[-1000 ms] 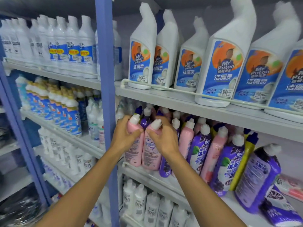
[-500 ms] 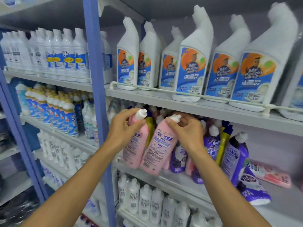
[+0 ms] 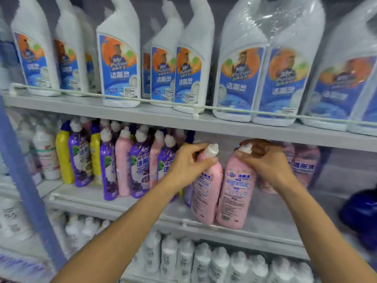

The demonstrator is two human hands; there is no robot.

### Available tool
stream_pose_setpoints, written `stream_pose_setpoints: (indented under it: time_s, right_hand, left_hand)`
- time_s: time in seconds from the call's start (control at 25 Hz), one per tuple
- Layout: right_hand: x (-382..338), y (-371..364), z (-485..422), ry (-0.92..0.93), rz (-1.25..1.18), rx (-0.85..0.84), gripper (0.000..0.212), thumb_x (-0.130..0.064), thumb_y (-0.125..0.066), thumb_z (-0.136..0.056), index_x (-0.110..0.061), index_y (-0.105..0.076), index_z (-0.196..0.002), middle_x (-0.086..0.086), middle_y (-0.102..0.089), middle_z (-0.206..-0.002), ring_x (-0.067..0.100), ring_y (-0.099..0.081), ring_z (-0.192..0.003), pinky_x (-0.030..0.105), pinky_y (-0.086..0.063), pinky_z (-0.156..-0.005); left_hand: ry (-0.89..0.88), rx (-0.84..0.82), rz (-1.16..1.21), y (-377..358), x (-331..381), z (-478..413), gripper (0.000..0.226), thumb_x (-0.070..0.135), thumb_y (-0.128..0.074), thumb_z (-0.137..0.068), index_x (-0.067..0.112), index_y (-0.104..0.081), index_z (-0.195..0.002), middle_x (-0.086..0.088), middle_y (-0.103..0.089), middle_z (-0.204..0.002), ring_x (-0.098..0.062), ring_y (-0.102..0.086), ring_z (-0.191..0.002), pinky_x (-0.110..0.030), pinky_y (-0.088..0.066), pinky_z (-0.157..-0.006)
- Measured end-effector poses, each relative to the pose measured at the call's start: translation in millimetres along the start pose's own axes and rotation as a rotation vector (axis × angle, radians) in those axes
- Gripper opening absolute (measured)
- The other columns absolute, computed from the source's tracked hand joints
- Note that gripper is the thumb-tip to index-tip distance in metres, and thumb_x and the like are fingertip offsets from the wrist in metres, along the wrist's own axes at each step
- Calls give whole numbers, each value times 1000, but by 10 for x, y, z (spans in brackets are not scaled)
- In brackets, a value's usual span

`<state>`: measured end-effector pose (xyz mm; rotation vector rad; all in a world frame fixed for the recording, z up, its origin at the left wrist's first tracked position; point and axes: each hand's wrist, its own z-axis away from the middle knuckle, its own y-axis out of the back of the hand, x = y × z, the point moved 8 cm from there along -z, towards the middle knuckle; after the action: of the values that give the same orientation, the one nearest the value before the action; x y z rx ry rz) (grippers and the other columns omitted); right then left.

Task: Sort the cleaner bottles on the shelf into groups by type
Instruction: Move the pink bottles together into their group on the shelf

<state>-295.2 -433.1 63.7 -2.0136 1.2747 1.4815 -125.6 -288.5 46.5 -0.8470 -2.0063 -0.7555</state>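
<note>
Store shelving fills the view; near the front edge of its middle shelf (image 3: 275,217) stand two pink cleaners, upright and touching, their back labels outward; the left pink bottle (image 3: 206,199) is gripped at the neck by the left hand (image 3: 187,166), fingers and thumb curled round it just under the white cap; the right pink bottle (image 3: 236,197) is held by the right hand (image 3: 267,164), whose fingers clamp over its shoulder and cap from above; just behind that hand stand more pink bottles (image 3: 306,166), blurred; to the left of the hands runs a mixed row of bottles (image 3: 140,166), purple, pink and yellow, all upright; on the upper shelf (image 3: 142,115), behind a thin wire rail (image 3: 142,100), stand large white bottles (image 3: 120,64) with blue and orange labels, those at the right wrapped in clear film; small white bottles (image 3: 204,262) crowd the shelf below; a blue post (image 3: 22,180) rises at the left; a dark blue shape (image 3: 361,213) at the far right is too blurred to name.
</note>
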Motion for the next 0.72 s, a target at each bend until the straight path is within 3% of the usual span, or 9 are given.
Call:
stream_pose_setpoints:
  time_s: [0.12,0.2,0.32,0.48,0.56,0.64,0.72]
  right_hand:
    - [224,697,64,-10,37,83,21,-8,-85,-82,-18,-72,-93,-12,-80,-83,2,-74,-81,13,-56,-73]
    - [411,1080,92,-24,40,150,20,-10,-87,-80,-17,-74,-94,-3,-81,-89,13,-77,-89,25,-60,-81]
    - [685,1453,107,-46,58,180,18,-18,-90,-79,-20,-76,-91,3,-81,-95,25,-78,-94,42,-61,-90]
    - [837,1532,45,-46,29,122,22,-16,-87,-83,-19,-72,-98,3,-81,-98,21,-77,-95,39,-62,-90]
    - [963,1434,61,-89,72,14,27,-18,-84,-87,-16,-71,-110,2,-79,-106,20,-76,-101,36,-62,-91]
    - [1123,1377,126,-127,90,-70,36,-23,-82,-89,-16,-68,-121,1,-77,-114,20,-74,-106,35,-62,-91]
    - [1201,1355,190,-123,57,-61,38,-27,-80,-90,-17,-66,-124,2,-76,-115,21,-73,-106,38,-62,-91]
  left_hand:
    - [31,-60,50,-728,50,-197,35,9,-80,-86,24,-72,-116,11,-75,-102,-1,-66,-90,-23,-58,-84]
    - [63,-87,56,-1129,54,-299,36,7,-80,-85,31,-71,-110,10,-74,-97,-6,-65,-89,-25,-58,-82]
    - [67,-117,-6,-1642,-38,-375,35,11,-81,-85,41,-72,-102,11,-76,-93,-12,-67,-88,-39,-61,-88]
    - [119,-114,1,-1877,-211,-490,31,13,-77,-89,30,-71,-114,0,-77,-113,-17,-70,-106,-40,-58,-97]
    - [192,-93,11,-1844,-312,-495,47,27,-85,-80,24,-65,-122,1,-74,-117,-20,-70,-112,-38,-58,-97]
    - [251,-5,-41,-1806,-375,-397,68,47,-93,-60,26,-62,-117,6,-74,-109,-16,-72,-102,-33,-61,-89]
    - [215,21,-145,-1904,-318,-287,70,41,-96,-59,23,-59,-116,7,-72,-103,-11,-70,-94,-26,-60,-81]
